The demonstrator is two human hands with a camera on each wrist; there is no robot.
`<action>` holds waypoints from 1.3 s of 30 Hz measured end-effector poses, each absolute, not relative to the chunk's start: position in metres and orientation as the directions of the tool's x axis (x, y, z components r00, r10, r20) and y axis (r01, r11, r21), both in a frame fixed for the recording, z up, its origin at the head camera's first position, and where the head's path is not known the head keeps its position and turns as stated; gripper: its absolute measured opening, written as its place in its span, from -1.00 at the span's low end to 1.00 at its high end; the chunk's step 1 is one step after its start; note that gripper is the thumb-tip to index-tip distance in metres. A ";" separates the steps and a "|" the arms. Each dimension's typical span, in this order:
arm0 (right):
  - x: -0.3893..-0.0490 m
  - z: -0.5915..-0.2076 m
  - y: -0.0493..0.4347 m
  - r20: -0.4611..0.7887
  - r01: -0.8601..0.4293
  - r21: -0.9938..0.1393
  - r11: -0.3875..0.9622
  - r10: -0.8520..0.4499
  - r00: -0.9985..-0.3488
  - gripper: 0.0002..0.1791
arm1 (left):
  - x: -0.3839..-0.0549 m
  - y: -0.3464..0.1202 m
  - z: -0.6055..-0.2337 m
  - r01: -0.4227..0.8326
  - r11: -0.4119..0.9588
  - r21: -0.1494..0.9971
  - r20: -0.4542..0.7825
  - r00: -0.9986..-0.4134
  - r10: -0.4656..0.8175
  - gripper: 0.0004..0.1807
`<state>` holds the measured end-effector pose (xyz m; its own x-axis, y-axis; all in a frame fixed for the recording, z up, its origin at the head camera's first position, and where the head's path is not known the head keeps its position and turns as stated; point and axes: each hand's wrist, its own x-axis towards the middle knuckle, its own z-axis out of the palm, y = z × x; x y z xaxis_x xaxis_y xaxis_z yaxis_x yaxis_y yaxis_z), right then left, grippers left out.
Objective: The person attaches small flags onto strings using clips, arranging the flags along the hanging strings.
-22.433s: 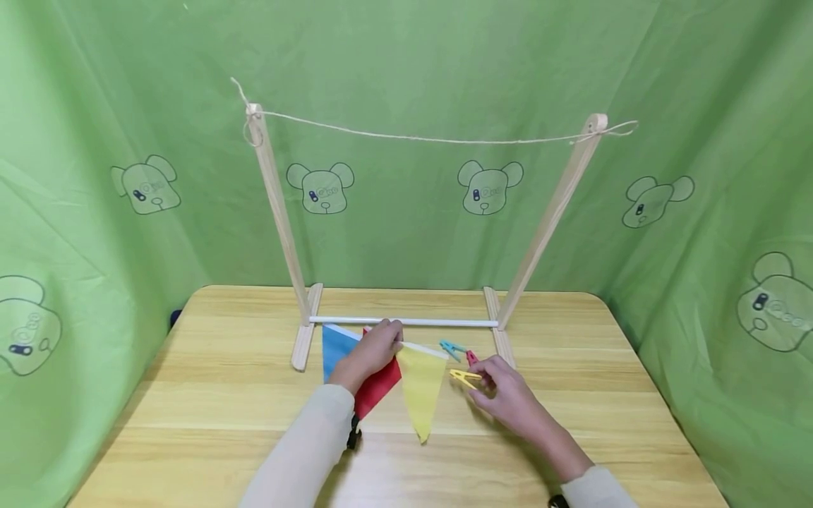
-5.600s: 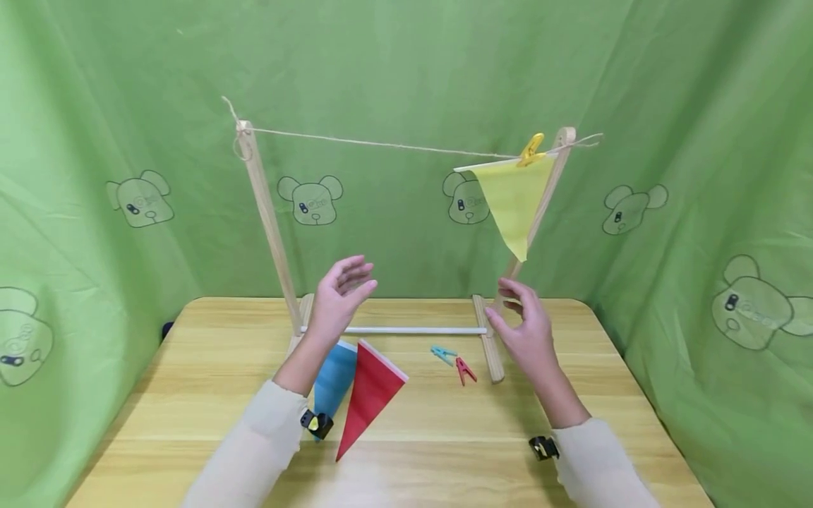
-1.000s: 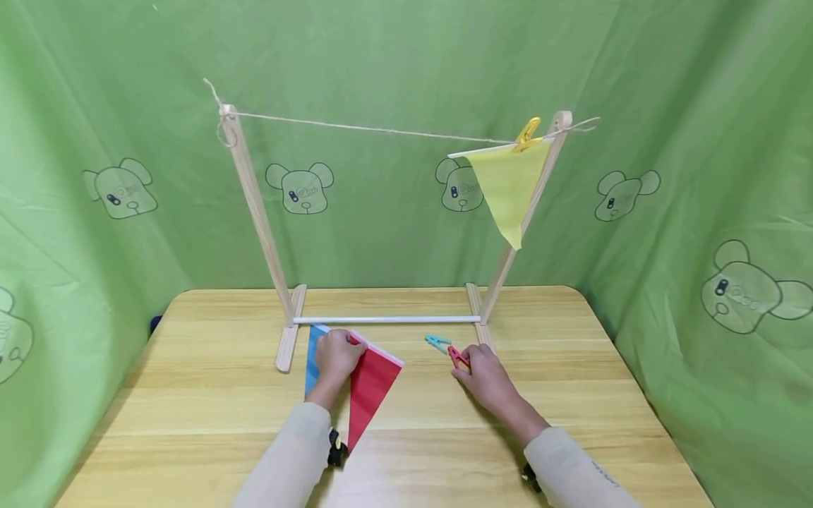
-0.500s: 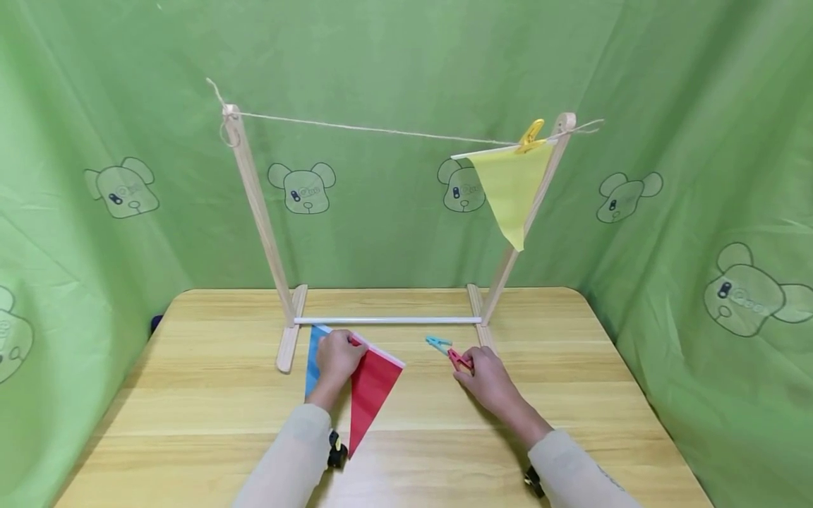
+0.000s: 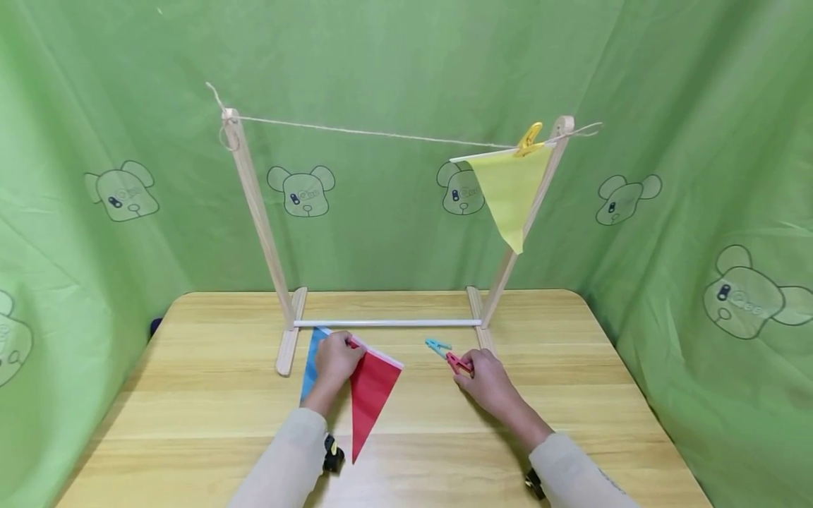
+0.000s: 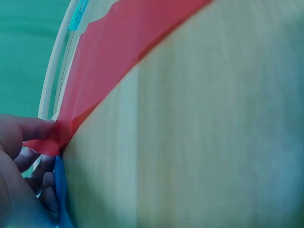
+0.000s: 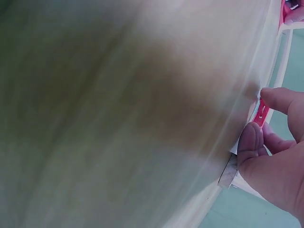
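Observation:
My left hand (image 5: 336, 355) pinches the upper left corner of a red triangular flag (image 5: 373, 391), which has a white top band. In the left wrist view, thumb and fingers grip the red cloth (image 6: 102, 61), with the blue cloth (image 6: 61, 190) just under the fingers. That blue flag (image 5: 309, 370) lies partly hidden behind the left hand. Between thumb and fingertips my right hand (image 5: 489, 379) holds a red clothespin (image 5: 454, 361) low over the table; the same red clothespin (image 7: 261, 114) shows in the right wrist view. A light-blue clothespin (image 5: 436, 346) lies beside it.
A wooden stand (image 5: 260, 212) carries a string (image 5: 375, 132) between its posts. Near the right post, a yellow clothespin (image 5: 528, 137) holds a yellow flag (image 5: 507, 190) on the string. A white rod (image 5: 387, 323) joins the feet. Green curtain (image 5: 394, 233) encloses the table (image 5: 540, 423).
The yellow flag and yellow clothespin went from the table to the string. Since 5.6 seconds ago, both hands came down, left taking the red flag, right the red clothespin. The last second shows little movement.

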<state>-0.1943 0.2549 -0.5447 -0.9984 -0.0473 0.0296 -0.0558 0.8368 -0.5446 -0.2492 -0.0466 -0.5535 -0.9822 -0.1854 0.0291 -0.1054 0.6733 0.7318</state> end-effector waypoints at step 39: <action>-0.196 -0.532 0.260 0.005 -0.048 -0.603 0.796 -0.056 -0.998 -0.66 | -0.240 -0.058 -0.548 -0.077 0.565 0.822 0.022 -0.986 -0.166 -0.76</action>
